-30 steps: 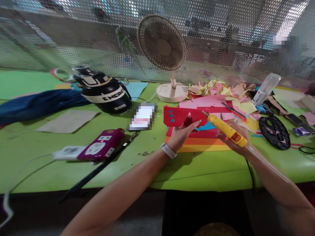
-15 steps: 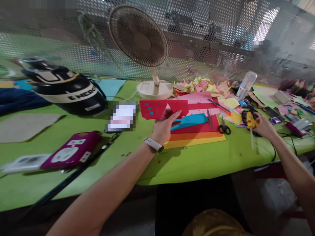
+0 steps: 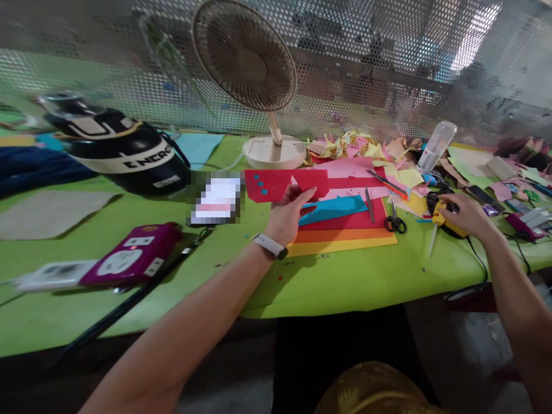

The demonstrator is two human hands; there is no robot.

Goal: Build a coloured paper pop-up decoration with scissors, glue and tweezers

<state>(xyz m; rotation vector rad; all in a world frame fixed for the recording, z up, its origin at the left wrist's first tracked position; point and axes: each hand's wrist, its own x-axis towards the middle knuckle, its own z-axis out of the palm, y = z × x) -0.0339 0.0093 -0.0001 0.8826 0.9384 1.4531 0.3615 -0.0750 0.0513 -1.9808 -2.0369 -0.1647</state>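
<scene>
My left hand (image 3: 288, 218) pinches a red paper piece (image 3: 269, 185) above the table. Small blue bits stick to its left side, and a pale triangle shows in its middle. At the right, my right hand (image 3: 466, 217) has its fingers closed around a yellow and black glue gun (image 3: 440, 213); a whitish glue stick (image 3: 432, 238) juts from it toward the table edge. Between the hands, a blue paper strip (image 3: 336, 208) lies on stacked red, orange and yellow sheets (image 3: 345, 237). Black-handled scissors (image 3: 395, 221) rest beside the stack, and tweezers (image 3: 370, 205) lie over it.
A white fan (image 3: 274, 152) stands behind the papers. At the left are a large black bottle (image 3: 129, 155), a phone (image 3: 217, 199) and a purple power strip (image 3: 131, 253). Paper scraps (image 3: 356, 145) and a clear bottle (image 3: 437, 146) are at the back right.
My right hand has turned the glue gun, so its glue stick now slants down to the left rather than straight down. My left hand still holds the red paper, nearly unmoved.
</scene>
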